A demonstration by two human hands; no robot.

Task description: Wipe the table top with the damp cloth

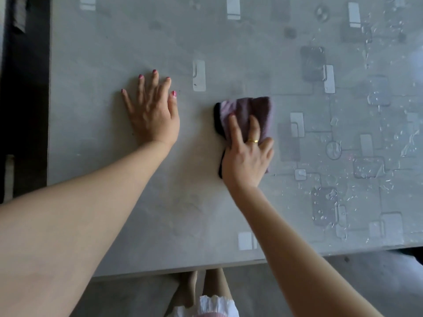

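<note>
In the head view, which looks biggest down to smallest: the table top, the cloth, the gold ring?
1. Table top, filling most of the view.
2. Cloth, partly hidden under the right hand.
3. Gold ring, tiny.

One camera only, worn on the head, looks almost straight down at the counter from close above; its near edge and the floor fill the bottom of the view.
</note>
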